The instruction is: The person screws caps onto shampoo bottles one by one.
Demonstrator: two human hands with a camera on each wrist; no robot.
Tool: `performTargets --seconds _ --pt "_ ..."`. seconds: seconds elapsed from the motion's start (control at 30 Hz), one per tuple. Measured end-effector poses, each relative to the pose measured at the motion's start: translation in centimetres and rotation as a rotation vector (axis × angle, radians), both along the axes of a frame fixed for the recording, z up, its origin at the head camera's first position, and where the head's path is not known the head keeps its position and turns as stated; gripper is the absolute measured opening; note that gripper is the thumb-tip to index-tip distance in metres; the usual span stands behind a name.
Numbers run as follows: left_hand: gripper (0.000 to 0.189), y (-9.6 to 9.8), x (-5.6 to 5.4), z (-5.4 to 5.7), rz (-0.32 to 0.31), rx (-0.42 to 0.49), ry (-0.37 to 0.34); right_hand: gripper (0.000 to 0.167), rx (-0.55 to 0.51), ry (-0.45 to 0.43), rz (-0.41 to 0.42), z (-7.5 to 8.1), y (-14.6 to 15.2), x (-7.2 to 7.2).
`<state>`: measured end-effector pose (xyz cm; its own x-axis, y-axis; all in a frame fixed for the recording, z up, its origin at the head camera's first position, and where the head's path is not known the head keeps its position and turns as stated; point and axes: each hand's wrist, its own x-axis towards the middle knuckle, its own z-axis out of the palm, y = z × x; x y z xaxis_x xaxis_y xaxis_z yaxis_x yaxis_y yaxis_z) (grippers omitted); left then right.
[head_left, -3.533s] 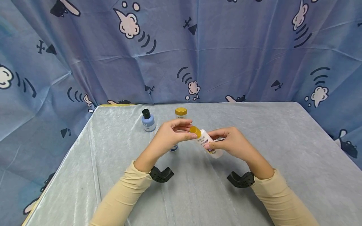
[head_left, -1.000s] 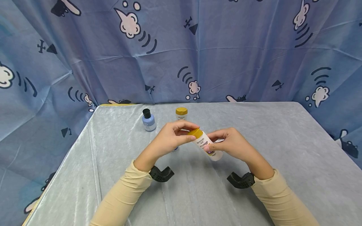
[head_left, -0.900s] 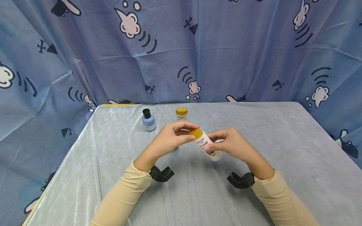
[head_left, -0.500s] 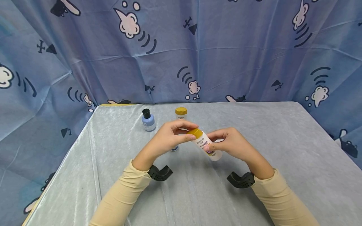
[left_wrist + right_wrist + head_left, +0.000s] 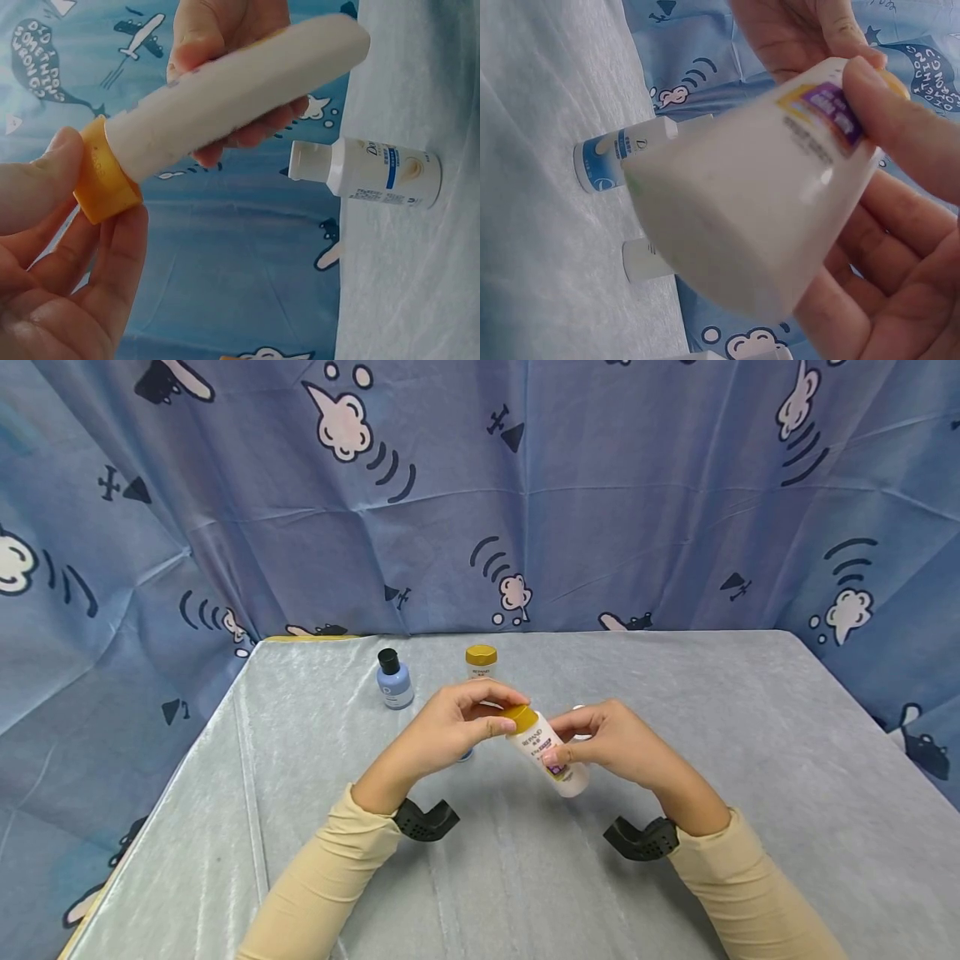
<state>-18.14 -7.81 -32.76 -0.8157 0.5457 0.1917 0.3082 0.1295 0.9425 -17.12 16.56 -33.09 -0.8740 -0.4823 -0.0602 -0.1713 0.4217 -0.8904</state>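
Observation:
A white shampoo bottle [image 5: 538, 743] with a gold cap [image 5: 520, 719] is held tilted above the table, its cap end up and to the left. The right hand [image 5: 618, 743] grips its body, thumb across the purple-and-yellow label. With thumb and fingers, the left hand [image 5: 450, 727] pinches the cap. In the left wrist view the cap [image 5: 105, 176] sits on the bottle's end. The right wrist view shows the bottle's broad base [image 5: 712, 240] close up, the thumb on its label.
A blue bottle with a black cap [image 5: 395, 685] stands at the back left. Another gold-capped bottle [image 5: 481, 658] is partly hidden behind the left hand. A white Dove bottle [image 5: 386, 174] stands nearby in the left wrist view. A patterned blue curtain [image 5: 480, 502] hangs behind the table.
The bottle has tipped a little steeper, its base swinging down and slightly left. Its cap lies straighter along the bottle than 3.5 seconds ago. Both hands stay nearly in place.

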Motion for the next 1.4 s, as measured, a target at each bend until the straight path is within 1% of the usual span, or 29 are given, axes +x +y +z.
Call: performTargets --seconds 0.13,0.2,0.23,0.3,0.37,0.43,0.53,0.67,0.83,1.0,1.07,1.17,1.3,1.4 --pt "0.025 -0.1 0.1 0.2 -0.024 0.003 0.022 0.034 -0.041 -0.021 0.036 -0.1 0.1 -0.1" --pt "0.026 -0.1 0.2 0.2 -0.011 0.010 0.005 0.035 -0.036 -0.016 0.020 0.0 0.0 0.0" --pt "0.026 -0.1 0.2 0.2 0.008 0.014 -0.014 0.035 -0.028 -0.012 -0.003 0.0 0.0 0.0" --pt "0.028 0.0 0.2 0.3 0.070 0.013 -0.065 0.038 -0.012 -0.009 -0.064 0.0 -0.2 0.1" --pt "0.032 0.1 0.2 0.3 0.154 0.012 -0.127 0.040 -0.003 -0.005 -0.132 0.0 -0.5 0.2" --pt "0.037 0.3 0.2 0.4 0.236 0.003 -0.164 0.041 -0.012 0.002 -0.188 -0.1 -0.8 0.3" --pt "0.042 0.6 0.3 0.4 0.328 -0.026 -0.173 0.043 -0.036 0.030 -0.243 -0.2 -1.2 0.5" --pt "0.044 1.0 0.3 0.2 0.386 -0.051 -0.148 0.045 -0.068 0.063 -0.295 -0.2 -1.6 0.8" --pt "0.047 1.5 0.5 0.0 0.428 -0.020 -0.151 0.041 -0.102 0.130 -0.307 -0.6 -2.0 0.8" --pt "0.050 2.0 0.5 -0.3 0.460 0.008 -0.174 0.036 -0.091 0.257 -0.300 -0.9 -2.4 1.0" --pt "0.048 2.1 0.5 -0.5 0.468 0.013 -0.181 0.034 -0.074 0.317 -0.298 -1.0 -2.6 1.0" --pt "0.043 2.2 0.6 -0.6 0.480 0.012 -0.186 0.032 -0.054 0.376 -0.296 -1.1 -2.7 1.1" --pt "0.040 2.3 0.8 -0.7 0.485 0.020 -0.182 0.031 -0.039 0.406 -0.298 -1.3 -2.8 1.2" --pt "0.038 2.4 0.9 -0.7 0.476 0.039 -0.171 0.031 -0.035 0.423 -0.296 -1.4 -2.8 1.2"
